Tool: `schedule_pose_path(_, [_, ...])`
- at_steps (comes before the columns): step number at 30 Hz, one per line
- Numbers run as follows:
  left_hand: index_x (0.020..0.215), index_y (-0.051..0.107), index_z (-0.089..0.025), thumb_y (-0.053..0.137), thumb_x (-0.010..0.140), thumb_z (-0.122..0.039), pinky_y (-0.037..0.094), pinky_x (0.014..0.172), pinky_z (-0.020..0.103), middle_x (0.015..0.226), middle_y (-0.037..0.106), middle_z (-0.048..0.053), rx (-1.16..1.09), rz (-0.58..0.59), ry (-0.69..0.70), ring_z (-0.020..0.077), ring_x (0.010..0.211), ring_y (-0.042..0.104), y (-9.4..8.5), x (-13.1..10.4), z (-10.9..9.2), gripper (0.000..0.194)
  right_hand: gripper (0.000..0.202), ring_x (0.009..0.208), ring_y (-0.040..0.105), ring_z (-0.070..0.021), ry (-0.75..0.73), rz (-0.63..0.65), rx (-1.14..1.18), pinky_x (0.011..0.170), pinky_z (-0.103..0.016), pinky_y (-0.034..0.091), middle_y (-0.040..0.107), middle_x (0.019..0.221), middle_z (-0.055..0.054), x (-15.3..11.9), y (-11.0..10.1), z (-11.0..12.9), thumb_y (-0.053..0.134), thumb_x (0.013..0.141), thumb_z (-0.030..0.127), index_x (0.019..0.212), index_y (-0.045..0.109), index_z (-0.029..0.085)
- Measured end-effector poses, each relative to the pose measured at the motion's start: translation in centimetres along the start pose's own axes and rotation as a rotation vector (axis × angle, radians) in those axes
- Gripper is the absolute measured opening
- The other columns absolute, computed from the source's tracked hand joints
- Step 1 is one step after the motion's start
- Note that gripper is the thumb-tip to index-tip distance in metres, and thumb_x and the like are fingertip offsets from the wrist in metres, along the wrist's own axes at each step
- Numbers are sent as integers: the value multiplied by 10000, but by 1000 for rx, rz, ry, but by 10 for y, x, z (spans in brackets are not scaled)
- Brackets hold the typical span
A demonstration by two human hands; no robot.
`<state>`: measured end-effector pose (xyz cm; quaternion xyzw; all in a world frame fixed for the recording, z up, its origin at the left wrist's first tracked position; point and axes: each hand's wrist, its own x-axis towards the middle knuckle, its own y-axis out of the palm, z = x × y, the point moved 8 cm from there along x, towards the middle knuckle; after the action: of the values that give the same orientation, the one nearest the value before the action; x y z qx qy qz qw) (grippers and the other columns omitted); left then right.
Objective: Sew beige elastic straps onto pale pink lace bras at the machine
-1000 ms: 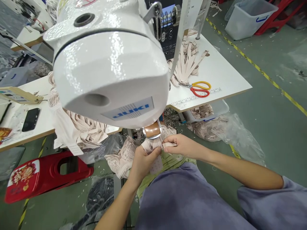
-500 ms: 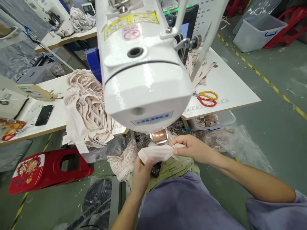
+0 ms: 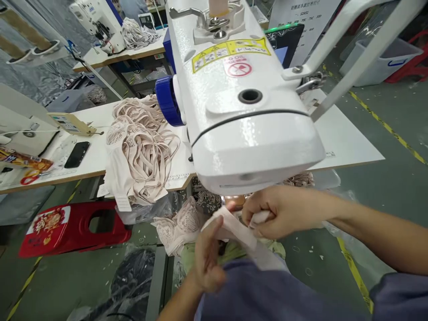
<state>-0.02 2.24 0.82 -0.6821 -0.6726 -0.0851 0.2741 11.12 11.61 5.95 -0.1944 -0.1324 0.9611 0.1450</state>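
Note:
In front of the sewing machine head (image 3: 254,147), both my hands work on a beige fabric band (image 3: 245,238) that hangs toward my lap. My left hand (image 3: 205,254) is partly blurred; the band's upper end runs between its fingertips, while the thumb side looks loose. My right hand (image 3: 284,211) is closed around a bunched part of the same band. Beside my left hand, beige lace bra cups (image 3: 183,218) lie near a green cloth (image 3: 234,252) on my lap. The machine's head hides the needle area.
A heap of beige straps and lace (image 3: 140,156) covers part of the white table (image 3: 351,138) to the left of the machine. A phone (image 3: 76,154) lies farther left. A red stool (image 3: 76,227) stands on the floor, and a blue handwheel (image 3: 169,100) juts from the machine.
My view has shifted, so the machine appears farther right. The band has turned from lying across between my hands to hanging down, and my right hand now clasps a bunch of it.

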Motion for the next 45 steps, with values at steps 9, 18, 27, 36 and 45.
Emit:
schedule_pose_path(9, [1411,516,-170,637,885,-380,553,956,390,1065,754,108,797,254,443,263,943,725,-3,21,14,579,335,464,149,-83,49,-318,-520,521,-296,138,169,442,75,18,-20,-14,497,751,163,549,233,205])
schedule_pose_path(18, [1341,565,-176,629,896,-291,556,920,396,1061,742,131,781,363,515,275,990,702,5,32,18,464,194,487,330,-107,115,-342,-539,511,-274,221,406,516,47,14,-20,-22,559,804,204,620,499,188])
schedule_pose_path(27, [1351,555,-196,575,907,-219,543,876,383,1118,710,127,754,336,168,278,984,671,11,39,6,446,196,1069,595,-281,-206,-836,-417,919,-419,458,671,1097,-105,-18,-14,-43,541,922,282,920,730,230])
schedule_pose_path(36, [1400,502,-213,562,937,-250,529,829,389,976,710,109,846,298,64,310,955,668,21,32,3,468,136,962,624,-212,-257,-841,-293,893,-374,473,679,977,-66,-14,-19,-47,595,890,237,839,715,202])
schedule_pose_path(45, [1408,520,-192,505,960,-260,564,813,334,935,742,97,804,353,64,230,805,704,12,34,4,453,248,1010,642,-180,-527,-991,-760,911,-333,493,731,903,-43,-30,9,-27,486,924,106,972,688,242])
